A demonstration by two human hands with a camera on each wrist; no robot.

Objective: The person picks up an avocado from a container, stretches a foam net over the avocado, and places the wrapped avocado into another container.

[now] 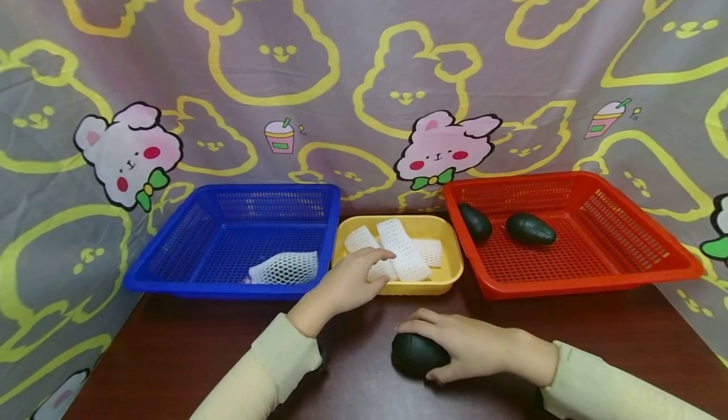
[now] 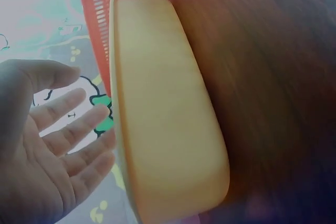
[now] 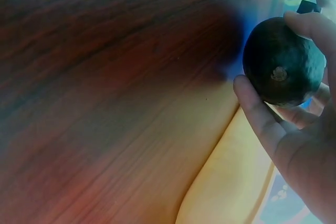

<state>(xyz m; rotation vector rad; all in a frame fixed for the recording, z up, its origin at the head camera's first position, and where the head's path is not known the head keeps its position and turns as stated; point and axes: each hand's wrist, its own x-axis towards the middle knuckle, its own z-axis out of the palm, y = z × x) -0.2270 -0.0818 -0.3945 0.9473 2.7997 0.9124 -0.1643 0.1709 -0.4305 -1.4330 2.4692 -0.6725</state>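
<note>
My right hand (image 1: pixel 472 344) grips a dark green avocado (image 1: pixel 418 355) just over the table, in front of the yellow tray (image 1: pixel 455 268). The right wrist view shows thumb and fingers around this avocado (image 3: pixel 281 61), its stem scar facing the camera. Over the tray's near left edge reaches my left hand (image 1: pixel 355 278), its fingers spread loosely above the white foam net sleeves (image 1: pixel 402 249). Nothing sits in that palm in the left wrist view, where the hand (image 2: pixel 58 145) is beside the tray's outer wall (image 2: pixel 163 108).
On the left, a blue basket (image 1: pixel 227 287) holds an item in a white foam net (image 1: pixel 287 268). A red basket (image 1: pixel 586 281) on the right contains two avocados (image 1: pixel 530 228). Behind them hangs a patterned curtain (image 1: pixel 364 60). All stand on a dark brown table (image 1: pixel 227 331).
</note>
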